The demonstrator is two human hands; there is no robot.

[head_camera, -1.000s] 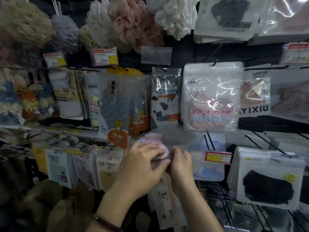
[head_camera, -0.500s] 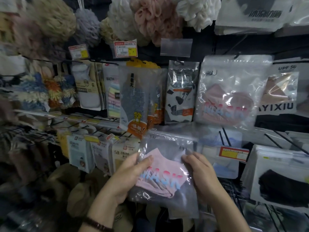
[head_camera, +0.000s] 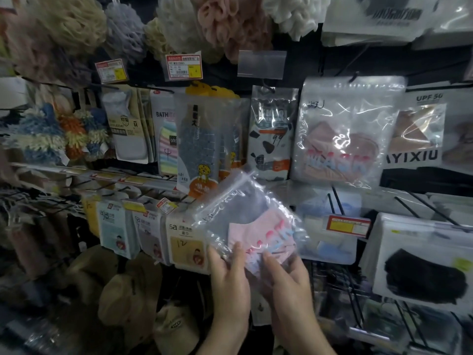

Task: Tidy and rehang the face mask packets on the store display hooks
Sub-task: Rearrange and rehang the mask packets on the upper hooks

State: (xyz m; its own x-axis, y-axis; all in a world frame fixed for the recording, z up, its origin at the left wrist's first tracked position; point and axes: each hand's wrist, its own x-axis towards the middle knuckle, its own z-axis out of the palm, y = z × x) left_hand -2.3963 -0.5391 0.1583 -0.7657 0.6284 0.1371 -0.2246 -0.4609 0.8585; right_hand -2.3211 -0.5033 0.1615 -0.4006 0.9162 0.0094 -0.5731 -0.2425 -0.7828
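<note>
Packet (head_camera: 245,216): clear plastic with a sealed strip at its upper end, held in mid-air in front of the display, below the upper row of hung goods. It is tilted, the top corner leaning up and to the left. A pink mask (head_camera: 263,237) with coloured lettering is slumped into the lower half; the upper half is empty film.

Left hand (head_camera: 230,275): closed on the packet's lower left edge, fingers laid over the front film. Right hand (head_camera: 286,280): the lower right edge is gripped likewise, one finger resting on the front beside the mask. Where the thumbs lie cannot be told. The low grip is judged deliberate: the top edge, where a hanging hole would sit, is left free for threading. The hole itself cannot be made out.

A matching packet (head_camera: 340,139) with the same lettering is hung up and to the right on a hook (head_camera: 354,77). This is judged the likely destination, so the held packet would need to be straightened and raised. Not yet rehung.

Just right of the held packet, two bare prongs (head_camera: 334,203) project over a blue mask packet (head_camera: 325,242), with a price tag (head_camera: 348,226) just beside. Further right a black mask packet (head_camera: 422,262) is hung. Bath sponges (head_camera: 230,24) are strung along the top row.
</note>
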